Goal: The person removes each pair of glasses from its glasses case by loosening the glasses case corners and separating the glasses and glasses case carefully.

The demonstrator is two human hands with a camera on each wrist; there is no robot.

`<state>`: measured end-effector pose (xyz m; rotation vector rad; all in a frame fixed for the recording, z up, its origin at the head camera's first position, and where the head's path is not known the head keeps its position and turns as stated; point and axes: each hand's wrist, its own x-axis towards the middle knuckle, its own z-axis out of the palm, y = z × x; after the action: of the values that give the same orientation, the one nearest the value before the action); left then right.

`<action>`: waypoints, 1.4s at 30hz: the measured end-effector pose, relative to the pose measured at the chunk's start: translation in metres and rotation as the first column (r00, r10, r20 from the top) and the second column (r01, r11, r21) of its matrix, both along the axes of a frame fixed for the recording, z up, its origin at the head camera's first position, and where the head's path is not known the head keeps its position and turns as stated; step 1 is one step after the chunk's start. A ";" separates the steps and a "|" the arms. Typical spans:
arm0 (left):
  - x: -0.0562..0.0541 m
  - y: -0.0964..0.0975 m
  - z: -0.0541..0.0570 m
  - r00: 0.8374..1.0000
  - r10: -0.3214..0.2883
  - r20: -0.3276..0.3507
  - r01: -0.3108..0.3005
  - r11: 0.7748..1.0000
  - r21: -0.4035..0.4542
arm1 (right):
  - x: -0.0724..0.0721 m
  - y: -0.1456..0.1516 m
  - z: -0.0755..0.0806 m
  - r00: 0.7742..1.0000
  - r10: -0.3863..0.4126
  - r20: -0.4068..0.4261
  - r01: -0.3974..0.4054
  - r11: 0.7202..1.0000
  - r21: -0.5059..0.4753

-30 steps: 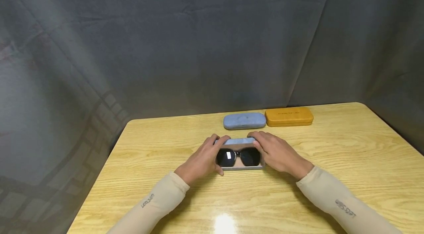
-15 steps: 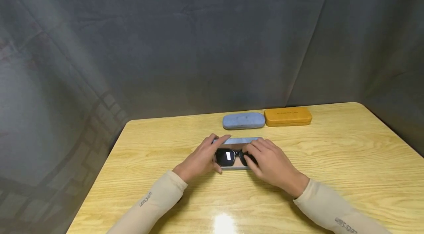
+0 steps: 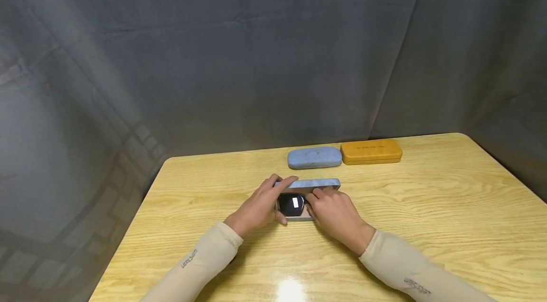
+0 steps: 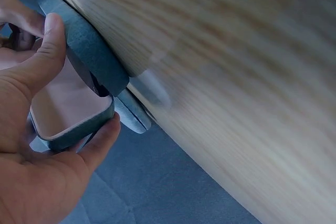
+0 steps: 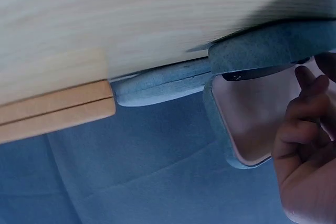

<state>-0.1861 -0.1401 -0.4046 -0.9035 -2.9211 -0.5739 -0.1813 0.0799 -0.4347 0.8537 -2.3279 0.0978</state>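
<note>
Across the wooden table (image 3: 192, 193), the open case (image 3: 316, 183) sits near the middle, lid raised. The left hand (image 3: 258, 204) grips its left end, and here's the change: the right hand (image 3: 337, 216) is off the right edge and inside, fingers bent. Behind rest an orange case (image 3: 372, 152) and a blue closed case (image 3: 314, 157). Smallest, the sunglasses (image 3: 289, 208) lie in the tray, apparently pinched near the bridge, contact partly hidden; attention seems now on them, not the case.
</note>
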 end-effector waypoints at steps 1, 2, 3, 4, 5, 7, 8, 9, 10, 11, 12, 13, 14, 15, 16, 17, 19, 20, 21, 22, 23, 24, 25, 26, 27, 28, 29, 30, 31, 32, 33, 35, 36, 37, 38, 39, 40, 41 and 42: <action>0.000 0.000 0.000 1.000 0.001 -0.002 -0.001 1.000 0.000 | 0.000 -0.002 -0.001 1.000 -0.006 -0.008 0.006 1.000 0.007; 0.000 0.000 -0.001 1.000 0.002 -0.004 -0.002 1.000 -0.001 | -0.001 -0.003 -0.002 1.000 -0.013 -0.014 0.013 1.000 0.014; 0.000 0.000 -0.001 1.000 0.002 -0.007 -0.002 1.000 -0.001 | -0.002 -0.004 -0.003 1.000 -0.019 -0.020 0.020 1.000 0.016; 0.000 0.000 -0.001 1.000 0.001 -0.012 -0.001 1.000 0.000 | -0.002 -0.005 -0.003 0.999 -0.026 -0.022 0.026 1.000 0.016; 0.000 -0.001 -0.001 1.000 -0.002 -0.017 0.002 1.000 0.003 | -0.003 -0.006 -0.004 0.999 -0.032 -0.023 0.032 0.999 0.015; 0.000 -0.001 -0.001 1.000 -0.007 -0.029 0.007 1.000 0.007 | -0.004 -0.007 -0.004 0.999 -0.040 -0.022 0.041 0.999 0.010; 0.000 -0.001 -0.001 0.999 -0.009 -0.033 0.009 1.000 0.008 | -0.004 -0.007 -0.004 0.999 -0.043 -0.021 0.043 0.999 0.007; 0.000 -0.001 -0.001 0.999 -0.010 -0.034 0.011 1.000 0.009 | -0.004 -0.008 -0.004 0.999 -0.044 -0.018 0.044 0.999 0.005; 0.000 -0.001 -0.001 0.999 -0.011 -0.031 0.011 1.000 0.012 | -0.005 -0.008 -0.004 0.999 -0.044 -0.014 0.044 0.999 0.004; 0.000 -0.001 0.000 1.000 -0.013 -0.025 0.013 1.000 0.014 | -0.005 -0.008 -0.004 0.999 -0.043 -0.009 0.043 0.999 0.003; 0.000 -0.002 0.000 1.000 -0.017 -0.014 0.017 1.000 0.021 | -0.006 -0.008 -0.004 0.999 -0.043 -0.004 0.043 0.999 0.004; 0.001 -0.002 0.000 1.000 -0.021 0.004 0.021 0.999 0.032 | -0.006 -0.009 -0.004 0.999 -0.044 0.001 0.044 0.999 0.005; 0.001 -0.002 0.001 1.000 -0.024 0.018 0.023 0.999 0.039 | -0.007 -0.009 -0.004 0.999 -0.045 0.006 0.045 0.999 0.007; 0.001 -0.002 0.001 0.999 -0.026 0.036 0.024 0.999 0.047 | -0.007 -0.009 -0.004 0.999 -0.047 0.011 0.047 0.999 0.007; 0.000 -0.001 0.002 0.998 -0.027 0.050 0.024 0.998 0.051 | -0.008 -0.008 -0.004 0.999 -0.048 0.016 0.048 0.999 0.007; 0.000 -0.001 0.002 0.998 -0.027 0.059 0.024 0.998 0.055 | -0.008 -0.008 -0.003 0.999 -0.048 0.020 0.048 0.999 0.005; 0.000 -0.001 0.003 0.997 -0.020 0.069 0.017 0.999 0.050 | -0.008 -0.008 -0.003 0.998 -0.048 0.027 0.049 0.999 0.000; 0.000 -0.001 0.003 0.998 -0.015 0.066 0.013 0.999 0.043 | -0.008 -0.007 -0.002 0.998 -0.047 0.031 0.047 0.999 -0.004; 0.000 0.000 0.003 0.998 -0.010 0.068 0.008 0.999 0.037 | -0.008 -0.007 -0.002 0.998 -0.047 0.035 0.047 0.999 -0.007; 0.000 0.000 0.003 0.998 -0.007 0.068 0.005 0.999 0.032 | -0.008 -0.007 -0.002 0.998 -0.045 0.038 0.046 0.999 -0.010; 0.000 0.000 0.003 0.998 -0.004 0.070 0.002 1.000 0.028 | -0.007 -0.007 -0.001 0.998 -0.045 0.041 0.046 0.999 -0.012; 0.000 0.000 0.003 0.997 -0.001 0.074 -0.001 1.000 0.025 | -0.007 -0.007 -0.001 0.998 -0.045 0.042 0.046 0.999 -0.013; 0.000 0.000 0.003 0.997 0.000 0.076 -0.002 1.000 0.022 | -0.007 -0.007 -0.001 0.998 -0.045 0.043 0.046 0.999 -0.015; 0.000 0.000 0.003 0.997 0.002 0.074 -0.003 1.000 0.018 | -0.007 -0.006 0.000 0.998 -0.046 0.042 0.046 0.999 -0.015; 0.000 0.000 0.004 0.997 0.004 0.074 -0.005 1.000 0.013 | -0.006 -0.006 0.000 0.998 -0.046 0.039 0.047 0.999 -0.016; 0.000 0.000 0.004 0.997 0.004 0.071 -0.004 1.000 0.009 | -0.006 -0.006 0.000 0.998 -0.046 0.034 0.047 0.999 -0.016; 0.000 0.000 0.004 0.998 0.004 0.068 -0.004 1.000 0.005 | -0.006 -0.005 0.001 0.999 -0.044 0.029 0.044 0.999 -0.019; 0.000 0.000 0.004 0.998 0.002 0.067 -0.002 1.000 0.003 | -0.005 -0.004 0.001 0.999 -0.039 0.022 0.040 0.999 -0.022; 0.000 -0.001 0.004 0.998 0.001 0.064 -0.001 1.000 0.000 | -0.005 -0.004 0.001 0.999 -0.033 0.013 0.033 0.999 -0.027; 0.000 -0.001 0.005 0.998 -0.002 0.064 0.002 1.000 0.000 | -0.005 -0.003 0.001 1.000 -0.025 0.003 0.025 0.999 -0.035; 0.000 -0.001 0.005 0.998 -0.006 0.060 0.006 1.000 -0.002 | -0.004 -0.002 0.001 1.000 -0.016 -0.010 0.016 0.999 -0.043; 0.000 -0.002 0.005 0.998 -0.011 0.054 0.011 1.000 -0.006 | -0.004 0.000 0.002 0.999 0.005 -0.033 -0.007 0.998 -0.061; 0.000 -0.002 0.005 0.999 -0.013 0.052 0.013 1.000 -0.007 | -0.004 0.001 0.003 0.999 0.015 -0.045 -0.018 0.997 -0.069; 0.000 -0.002 0.005 0.999 -0.013 0.046 0.013 1.000 -0.011 | -0.004 0.002 0.004 0.998 0.025 -0.056 -0.029 0.997 -0.077; -0.001 -0.003 0.005 0.999 -0.015 0.046 0.015 1.000 -0.011 | -0.004 0.003 0.005 0.997 0.034 -0.065 -0.039 0.996 -0.082; -0.001 -0.003 0.005 0.999 -0.013 0.048 0.014 1.000 -0.011 | -0.003 0.004 0.006 0.996 0.043 -0.074 -0.049 0.995 -0.084; -0.001 -0.003 0.005 0.998 -0.012 0.061 0.012 1.000 -0.006 | -0.003 0.005 0.006 0.996 0.052 -0.079 -0.059 0.995 -0.086; -0.002 -0.003 0.004 0.997 -0.011 0.072 0.011 1.000 0.000 | -0.003 0.006 0.007 0.995 0.060 -0.085 -0.067 0.994 -0.086; -0.003 -0.003 0.004 0.996 -0.011 0.086 0.010 1.000 0.009 | -0.002 0.006 0.008 0.994 0.067 -0.089 -0.074 0.994 -0.086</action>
<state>-0.1887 -0.1436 -0.4004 -0.9160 -2.9892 -0.6420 -0.1837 0.0860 -0.4269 0.8786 -2.1970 0.1897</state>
